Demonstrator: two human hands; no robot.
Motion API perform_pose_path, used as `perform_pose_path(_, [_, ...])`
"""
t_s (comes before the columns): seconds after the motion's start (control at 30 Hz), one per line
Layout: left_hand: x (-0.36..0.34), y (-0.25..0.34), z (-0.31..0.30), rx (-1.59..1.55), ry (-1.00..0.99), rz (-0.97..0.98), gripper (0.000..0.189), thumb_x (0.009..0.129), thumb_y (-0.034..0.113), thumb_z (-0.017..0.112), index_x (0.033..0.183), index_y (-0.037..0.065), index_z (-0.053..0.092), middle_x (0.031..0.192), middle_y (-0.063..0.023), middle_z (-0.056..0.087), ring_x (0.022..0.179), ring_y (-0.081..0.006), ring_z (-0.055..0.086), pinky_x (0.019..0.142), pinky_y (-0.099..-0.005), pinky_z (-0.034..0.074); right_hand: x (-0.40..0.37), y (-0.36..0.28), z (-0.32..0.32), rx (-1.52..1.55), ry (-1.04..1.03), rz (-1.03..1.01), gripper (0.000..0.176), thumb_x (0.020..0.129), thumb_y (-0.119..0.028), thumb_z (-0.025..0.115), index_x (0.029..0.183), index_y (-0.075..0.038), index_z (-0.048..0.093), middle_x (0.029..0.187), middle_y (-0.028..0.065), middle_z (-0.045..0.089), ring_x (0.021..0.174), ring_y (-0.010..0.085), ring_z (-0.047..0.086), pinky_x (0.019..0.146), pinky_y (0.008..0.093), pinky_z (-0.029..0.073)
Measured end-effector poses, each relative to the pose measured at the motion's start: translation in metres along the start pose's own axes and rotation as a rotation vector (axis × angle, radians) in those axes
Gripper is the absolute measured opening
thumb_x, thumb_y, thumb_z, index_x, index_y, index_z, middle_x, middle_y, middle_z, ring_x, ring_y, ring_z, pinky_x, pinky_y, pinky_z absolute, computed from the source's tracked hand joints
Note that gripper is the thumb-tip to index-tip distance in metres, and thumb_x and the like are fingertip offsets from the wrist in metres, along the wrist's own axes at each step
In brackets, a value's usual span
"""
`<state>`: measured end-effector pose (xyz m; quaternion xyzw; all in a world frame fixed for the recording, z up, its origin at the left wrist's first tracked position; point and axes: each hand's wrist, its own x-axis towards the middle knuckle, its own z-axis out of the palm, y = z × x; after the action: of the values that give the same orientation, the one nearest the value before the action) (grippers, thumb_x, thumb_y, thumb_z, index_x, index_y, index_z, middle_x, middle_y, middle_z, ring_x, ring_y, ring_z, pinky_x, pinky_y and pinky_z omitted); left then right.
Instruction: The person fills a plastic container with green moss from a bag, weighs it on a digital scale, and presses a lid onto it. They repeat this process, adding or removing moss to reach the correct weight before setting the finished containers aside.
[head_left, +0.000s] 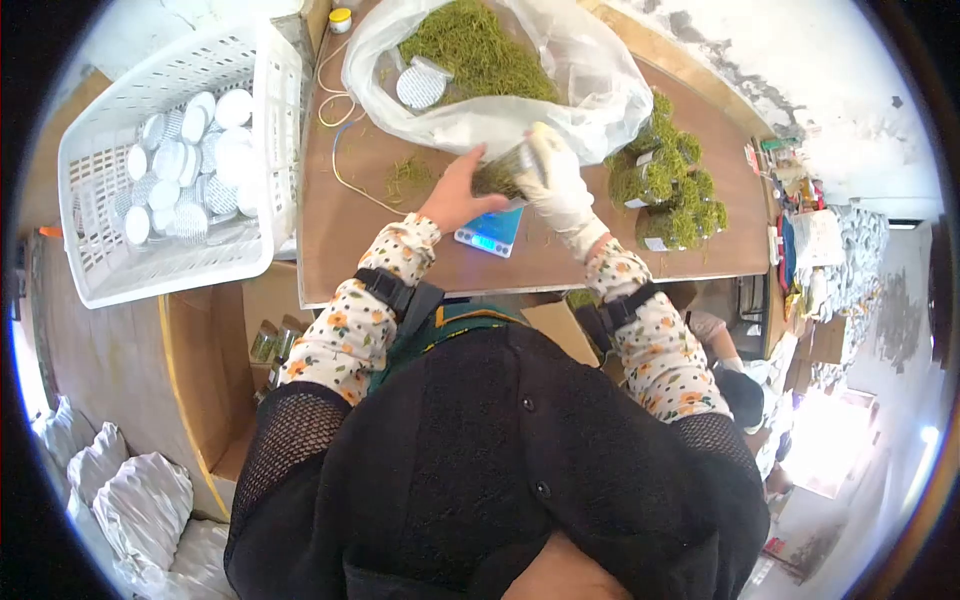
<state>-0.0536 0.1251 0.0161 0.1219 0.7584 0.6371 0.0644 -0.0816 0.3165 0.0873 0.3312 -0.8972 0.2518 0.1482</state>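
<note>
A clear jar of dried green plant strands (pixel 497 177) is tilted between my two hands, above the front of the table. My left hand (pixel 452 198), bare, is wrapped round its left side. My right hand (pixel 556 188), in a white glove, is closed at the jar's right end; its fingers partly hide that end. Just below the jar, a small blue digital scale (pixel 489 233) with a lit display rests on the table. Behind my hands lies an open clear plastic bag (pixel 595 110) full of loose green strands (pixel 480 55), with a round white lid-like disc (pixel 421 86) in it.
At the left, a white plastic basket (pixel 270 150) holds several round white lids (pixel 185 160). Several jars (pixel 660 180) topped with green strands stand at the table's right. A white cable (pixel 340 165) runs over the tabletop (pixel 400 270). Another person (pixel 735 390) is low at the right.
</note>
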Motion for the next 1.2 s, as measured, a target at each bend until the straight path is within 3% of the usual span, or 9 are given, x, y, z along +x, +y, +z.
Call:
perform_pose_path(0.1, [-0.006,0.016,-0.016,-0.853,-0.142,-0.394,0.064,0.094,0.052,0.044,0.144,0.014,0.032,0.141,-0.0092,0.043,0.122,-0.0281,0.047,0.097,-0.049,0.039,0.014,-0.03,-0.031,0.308,0.078,0.107,0.062,0.074,-0.015,0.067,0.13,0.0,0.046,0.132,0.0199,0.044,0.121,0.0356,0.045,0.104,0.0408,0.034])
perform_pose_path(0.2, [-0.021,0.055,-0.023,-1.355,-0.29,-0.415,0.063,0.094,0.058,0.036,0.139,0.014,0.039,0.132,-0.012,0.053,0.113,-0.0335,0.056,0.079,-0.0428,0.054,0.027,-0.065,-0.057,0.372,0.03,0.051,0.06,0.077,-0.02,0.062,0.131,0.0,0.047,0.134,0.0183,0.043,0.126,0.0326,0.04,0.107,0.0397,0.029])
perform_pose_path(0.47, [-0.071,0.096,-0.041,-1.366,-0.605,-0.603,0.062,0.089,0.065,0.039,0.135,0.023,0.044,0.113,-0.0074,0.063,0.076,-0.031,0.068,0.038,-0.0273,0.046,0.034,-0.131,-0.116,0.023,-0.256,-0.592,0.058,0.08,-0.059,0.051,0.104,-0.007,0.061,0.127,0.0252,0.05,0.108,0.0439,0.052,0.094,0.0457,0.042])
perform_pose_path(0.53, [-0.076,0.115,-0.05,-1.251,-0.457,-0.484,0.064,0.09,0.064,0.038,0.136,0.019,0.043,0.117,-0.0074,0.061,0.082,-0.0285,0.067,0.045,-0.029,0.05,0.04,-0.109,-0.105,0.278,-0.081,-0.611,0.053,0.09,-0.057,0.045,0.111,-0.01,0.059,0.132,0.0261,0.047,0.112,0.0418,0.052,0.094,0.0472,0.042])
perform_pose_path(0.7, [-0.083,0.116,-0.069,-0.957,0.051,-0.055,0.058,0.094,0.048,0.047,0.135,0.01,0.036,0.117,-0.0098,0.057,0.091,-0.0221,0.062,0.059,-0.037,0.054,0.037,-0.134,-0.046,0.802,0.245,-0.118,0.045,0.097,-0.036,0.049,0.131,-0.007,0.045,0.141,0.0219,0.039,0.124,0.0302,0.045,0.1,0.0422,0.039])
perform_pose_path(0.9, [-0.138,0.115,-0.112,-0.334,0.551,0.322,0.069,0.081,0.019,0.071,0.134,0.006,0.028,0.123,-0.0153,0.045,0.112,-0.0258,0.049,0.092,-0.0385,0.043,0.065,-0.179,0.005,1.124,0.099,0.063,0.054,0.098,-0.041,0.043,0.137,-0.005,0.034,0.141,0.0157,0.04,0.122,0.026,0.048,0.101,0.0401,0.041])
perform_pose_path(1.03, [-0.166,0.098,-0.15,0.616,0.751,0.87,0.082,0.074,0.026,0.075,0.137,0.006,0.026,0.128,-0.0167,0.038,0.12,-0.0255,0.039,0.098,-0.0387,0.037,0.089,-0.221,0.006,1.532,-0.184,0.267,0.05,0.099,-0.038,0.04,0.136,-0.004,0.038,0.132,0.0142,0.05,0.118,0.0235,0.051,0.095,0.0378,0.046])
perform_pose_path(1.13, [-0.185,0.076,-0.139,0.242,0.908,0.537,0.083,0.071,0.018,0.077,0.135,0.008,0.027,0.124,-0.0202,0.042,0.113,-0.0306,0.046,0.094,-0.0445,0.042,0.09,-0.252,0.014,1.482,-0.148,0.296,0.04,0.097,-0.028,0.049,0.128,-0.002,0.048,0.128,0.0101,0.054,0.111,0.0191,0.054,0.099,0.0343,0.042])
perform_pose_path(1.2, [-0.197,0.082,-0.125,-0.516,0.858,0.461,0.07,0.084,0.039,0.063,0.136,0.008,0.027,0.123,-0.0147,0.048,0.101,-0.0281,0.056,0.077,-0.039,0.05,0.091,-0.27,0.03,1.383,-0.031,0.063,0.031,0.09,-0.015,0.057,0.12,-0.004,0.057,0.126,0.0111,0.056,0.11,0.0211,0.054,0.096,0.034,0.043])
